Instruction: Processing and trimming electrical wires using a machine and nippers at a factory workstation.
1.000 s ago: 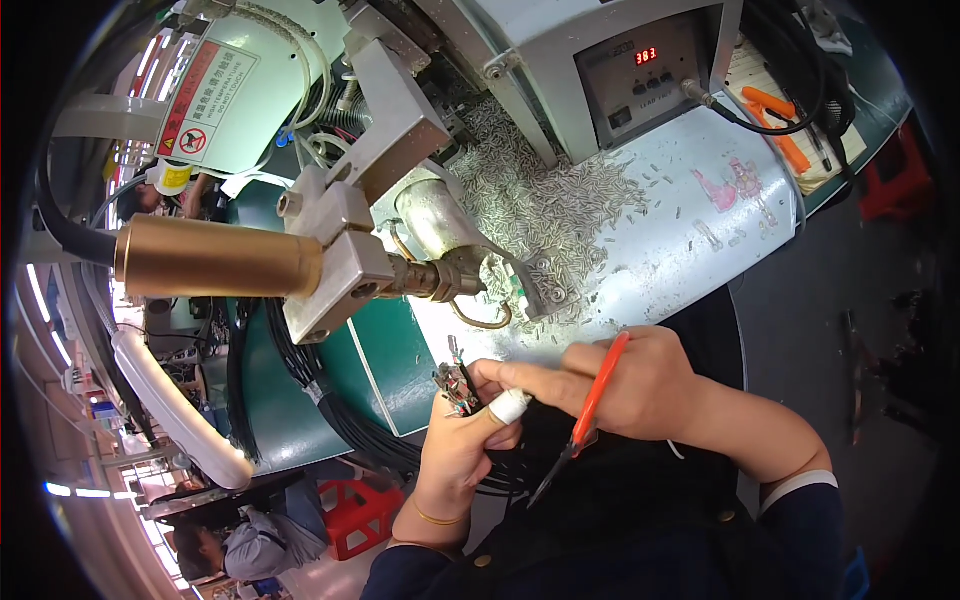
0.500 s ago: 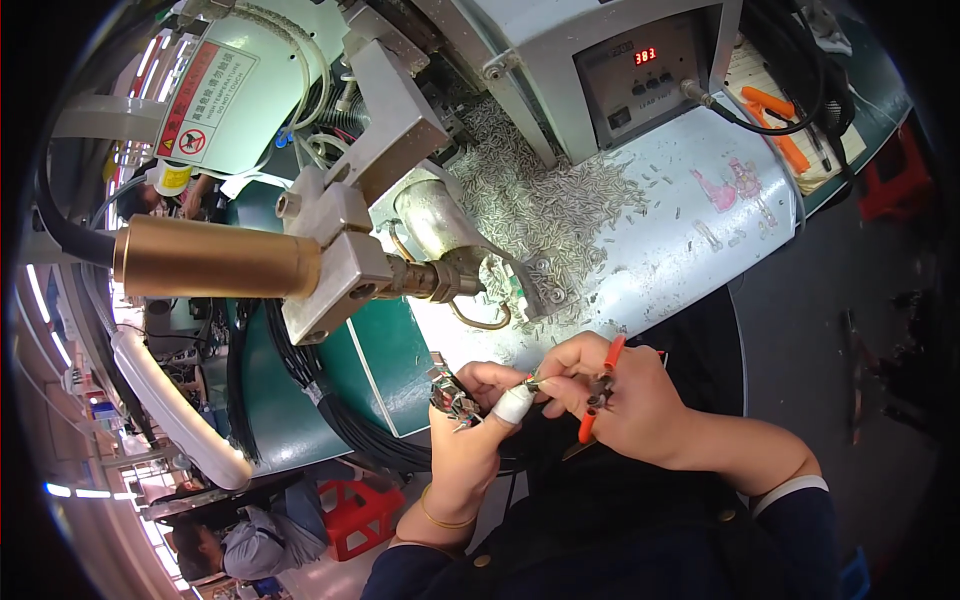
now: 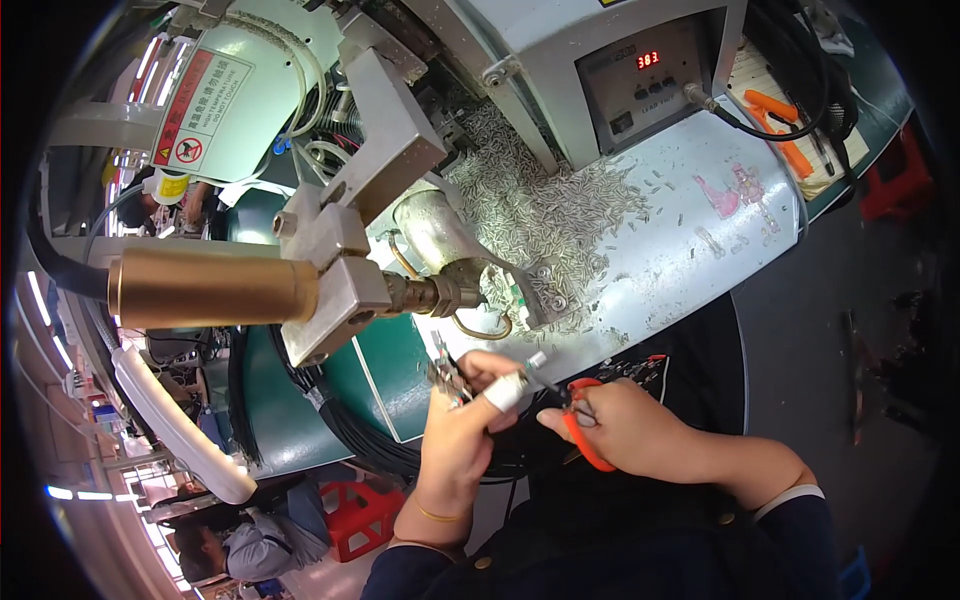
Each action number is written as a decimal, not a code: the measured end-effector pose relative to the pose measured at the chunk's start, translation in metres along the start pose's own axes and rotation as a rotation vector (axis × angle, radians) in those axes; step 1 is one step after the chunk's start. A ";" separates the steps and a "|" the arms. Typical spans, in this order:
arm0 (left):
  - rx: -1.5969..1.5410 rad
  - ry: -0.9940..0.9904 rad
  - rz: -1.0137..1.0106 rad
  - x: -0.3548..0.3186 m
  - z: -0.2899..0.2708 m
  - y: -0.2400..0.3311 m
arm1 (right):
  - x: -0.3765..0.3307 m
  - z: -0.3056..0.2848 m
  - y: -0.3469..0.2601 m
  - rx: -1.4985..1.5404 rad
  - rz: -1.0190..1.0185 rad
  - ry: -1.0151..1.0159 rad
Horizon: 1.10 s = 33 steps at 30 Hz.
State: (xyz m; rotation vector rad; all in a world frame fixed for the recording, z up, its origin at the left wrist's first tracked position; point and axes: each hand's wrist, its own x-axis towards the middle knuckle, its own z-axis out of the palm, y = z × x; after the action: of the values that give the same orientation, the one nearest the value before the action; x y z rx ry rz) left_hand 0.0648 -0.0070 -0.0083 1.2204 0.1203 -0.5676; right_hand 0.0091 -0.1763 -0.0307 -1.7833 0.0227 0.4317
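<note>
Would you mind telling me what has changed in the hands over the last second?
The right hand swung its orange cutters from pointing down and away to bring the tip up against the left hand, at its taped finger. The left hand still holds the small metal parts. The machine nozzle and the scattered pins are unchanged.

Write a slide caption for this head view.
Left hand pinches small metal parts; right hand works orange-handled cutters beside them.

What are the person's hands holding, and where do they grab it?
The right hand grips orange-handled cutters by the handles. The left hand pinches a small bunch of wire ends between its fingers, the thumb wearing a white cover.
</note>
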 end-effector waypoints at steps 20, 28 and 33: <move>0.055 0.075 -0.113 0.047 -0.007 0.017 | 0.068 -0.026 -0.014 0.148 -0.164 0.308; 0.060 0.074 -0.102 0.044 -0.008 0.016 | 0.068 -0.021 -0.010 0.136 -0.277 0.371; 0.155 0.123 -0.069 0.043 0.001 0.017 | 0.068 -0.018 -0.008 0.141 -0.294 0.373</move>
State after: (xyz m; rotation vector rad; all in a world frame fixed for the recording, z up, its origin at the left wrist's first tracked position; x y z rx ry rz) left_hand 0.1094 -0.0190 -0.0098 1.4064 0.2269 -0.5699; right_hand 0.0796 -0.1770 -0.0407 -1.6729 0.0506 -0.1142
